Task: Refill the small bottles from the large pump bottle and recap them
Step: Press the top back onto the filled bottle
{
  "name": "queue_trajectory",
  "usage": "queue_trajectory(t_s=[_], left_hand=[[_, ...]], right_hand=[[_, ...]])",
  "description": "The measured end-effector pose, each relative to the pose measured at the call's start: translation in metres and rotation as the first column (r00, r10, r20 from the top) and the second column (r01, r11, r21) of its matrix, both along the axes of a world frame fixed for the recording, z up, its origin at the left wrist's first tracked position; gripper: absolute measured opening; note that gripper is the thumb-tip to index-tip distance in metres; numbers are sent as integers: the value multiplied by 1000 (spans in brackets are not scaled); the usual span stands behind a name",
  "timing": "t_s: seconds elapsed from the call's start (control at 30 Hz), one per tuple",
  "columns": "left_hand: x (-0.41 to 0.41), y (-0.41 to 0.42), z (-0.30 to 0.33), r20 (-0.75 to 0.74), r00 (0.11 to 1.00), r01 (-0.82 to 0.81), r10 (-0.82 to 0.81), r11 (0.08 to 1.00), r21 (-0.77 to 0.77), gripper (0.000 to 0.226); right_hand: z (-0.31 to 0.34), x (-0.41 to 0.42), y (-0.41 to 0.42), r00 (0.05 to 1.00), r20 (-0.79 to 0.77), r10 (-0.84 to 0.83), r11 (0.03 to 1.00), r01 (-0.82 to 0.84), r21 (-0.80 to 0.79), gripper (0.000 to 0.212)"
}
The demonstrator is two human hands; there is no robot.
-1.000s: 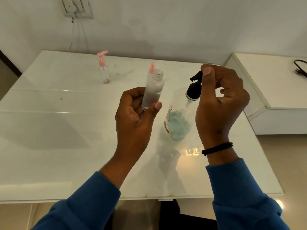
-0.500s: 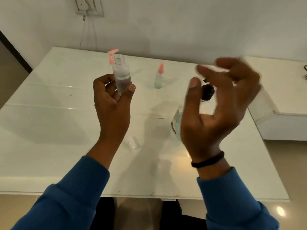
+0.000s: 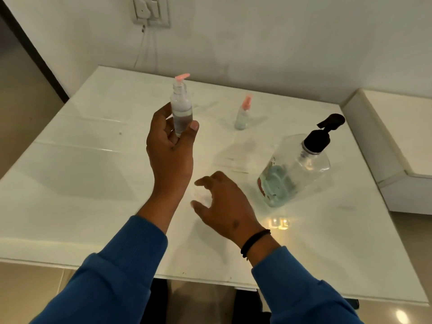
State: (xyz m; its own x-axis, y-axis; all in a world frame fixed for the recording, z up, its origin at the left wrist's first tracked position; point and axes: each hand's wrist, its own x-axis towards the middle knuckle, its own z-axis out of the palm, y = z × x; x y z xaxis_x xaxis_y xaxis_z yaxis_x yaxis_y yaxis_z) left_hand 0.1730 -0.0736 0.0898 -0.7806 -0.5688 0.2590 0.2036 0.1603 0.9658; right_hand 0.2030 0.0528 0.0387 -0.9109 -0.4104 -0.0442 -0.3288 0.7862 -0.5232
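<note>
My left hand (image 3: 170, 150) holds a small clear bottle (image 3: 181, 113) upright above the white table (image 3: 81, 171); its neck is open with no cap. Right behind it shows the pink pump (image 3: 182, 77) of a second small bottle. A third small bottle (image 3: 242, 118) with a pink top stands farther right. The large pump bottle (image 3: 294, 169), clear with a black pump head (image 3: 323, 134) and a little blue liquid, stands at the right. My right hand (image 3: 224, 206) hovers low over the table, fingers spread around a small clear cap (image 3: 201, 195); contact is unclear.
A lower white counter (image 3: 397, 136) adjoins the table's right side. A wall socket (image 3: 150, 10) with a thin cable (image 3: 140, 54) hanging down sits above the table's far edge. The table's front edge runs just below my forearms.
My right hand left the black pump head and dropped down-left to the clear cap on the table. My left hand moved the small bottle leftward, away from the large bottle.
</note>
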Motion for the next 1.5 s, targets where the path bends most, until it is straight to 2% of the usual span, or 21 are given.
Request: queue_trajectory(t_s=[0.13, 0.43, 0.6, 0.77, 0.9, 1.03, 1.23, 1.33, 1.4, 1.5], left_hand=[[1, 5, -1, 16, 1000, 15, -15, 1000, 3, 48], [2, 11, -1, 41, 999, 35, -35, 999, -14, 47], [3, 11, -2, 40, 998, 45, -44, 999, -25, 45], [4, 11, 4, 28, 998, 61, -62, 997, 44, 43], [12, 10, 22, -24, 994, 106, -105, 992, 71, 42], [22, 7, 62, -93, 984, 154, -150, 987, 39, 43], [39, 2, 153, -184, 954, 234, -236, 972, -35, 44], [57, 4, 204, -247, 937, 243, -249, 969, -53, 44], [69, 5, 230, -277, 926, 250, -256, 967, -58, 40], [93, 9, 268, -315, 914, 253, -255, 966, -47, 38]], right_hand=[[-12, 4, -6, 996, 16, 84, 990, -86, 114, 50], [-17, 6, -11, 997, -21, 70, 994, -68, 81, 41], [-6, 3, -10, 996, -61, -64, 998, 63, -9, 41], [13, 0, -9, 976, -102, -192, 975, 178, -133, 42], [39, 9, -9, 965, -139, -224, 950, 185, -252, 46], [77, 21, -5, 936, -178, -303, 870, 196, -452, 47], [159, 35, 16, 873, -209, -440, 664, 159, -731, 16], [226, 47, 29, 843, -250, -477, 580, 88, -810, 14], [266, 55, 36, 828, -303, -472, 588, 39, -808, 12], [321, 69, 45, 806, -379, -455, 612, -26, -791, 21]])
